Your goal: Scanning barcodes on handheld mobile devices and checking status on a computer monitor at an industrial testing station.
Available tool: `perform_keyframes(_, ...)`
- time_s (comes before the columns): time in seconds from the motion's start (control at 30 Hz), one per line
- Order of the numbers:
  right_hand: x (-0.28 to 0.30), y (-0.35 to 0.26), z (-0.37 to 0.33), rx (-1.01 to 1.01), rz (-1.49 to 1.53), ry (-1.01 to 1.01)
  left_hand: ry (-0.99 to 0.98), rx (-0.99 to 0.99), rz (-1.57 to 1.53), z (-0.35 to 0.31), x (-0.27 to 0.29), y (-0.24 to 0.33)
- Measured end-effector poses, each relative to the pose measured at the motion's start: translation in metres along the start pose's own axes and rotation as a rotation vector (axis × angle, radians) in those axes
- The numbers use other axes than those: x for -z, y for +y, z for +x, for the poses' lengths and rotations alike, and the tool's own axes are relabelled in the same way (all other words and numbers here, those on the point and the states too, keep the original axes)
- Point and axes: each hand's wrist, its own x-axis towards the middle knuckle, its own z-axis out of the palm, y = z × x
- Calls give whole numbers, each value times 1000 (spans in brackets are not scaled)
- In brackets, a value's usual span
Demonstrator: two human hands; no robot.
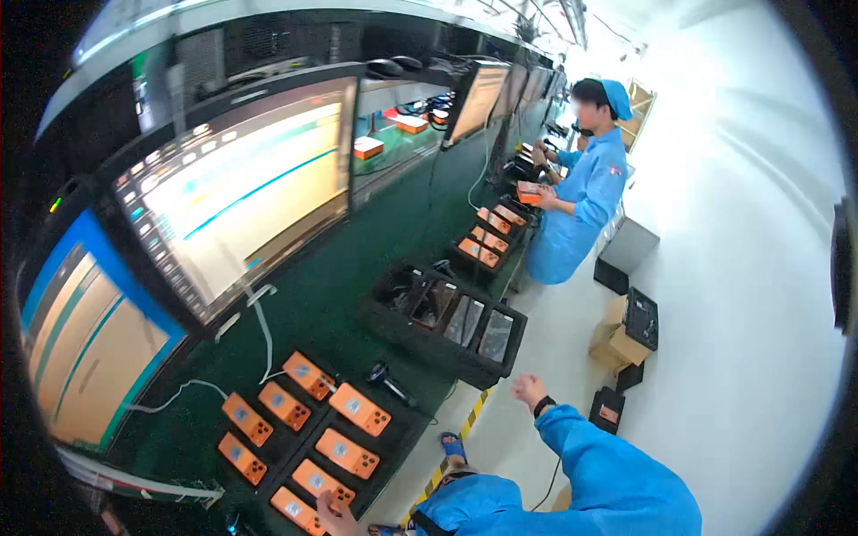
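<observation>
1. Firstly, near the lower edge, an orange phone (290, 507) with back side up, the nearest of its row, just to the left of the left hand (336, 516).
2. At the right end of this phone, the fingertips of the left hand, apparently in contact; cannot tell whether gripping, because of the cut-off at the lower edge.
3. Farther along, seven more orange phones (360, 411), also with backs up, in two slanting rows above the green bench (313, 304).
4. Well apart from the nearest phone, to the upper right, the right hand (529, 390), in the air above the floor, with fingers half bent; cannot tell how firmly. On its wrist, a dark band (543, 406).
5. Beside the farther phones, a dark handheld scanner (391, 385); beyond it, a black divided box (427, 346) with dark-screened devices (465, 320) inside.
6. To the left, a large bright monitor (259, 196).
7. Farther away, a co-worker (585, 192) in blue, with an orange-and-white box (529, 191) in hand.
</observation>
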Motion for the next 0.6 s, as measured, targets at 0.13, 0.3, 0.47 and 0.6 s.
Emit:
perform_keyframes(0.13,-38,-76,32,-141,159,-128,-439,451,-532,-11,-67,59)
perform_keyframes(0.3,-48,-129,52,-368,310,-243,-648,759,-675,16,-125,176)
perform_keyframes(0.47,-53,-130,61,-456,615,-459,-665,655,-741,54,-145,262)
perform_keyframes(0.6,-48,-135,64,-528,686,-563,-648,675,-751,59,-152,270)
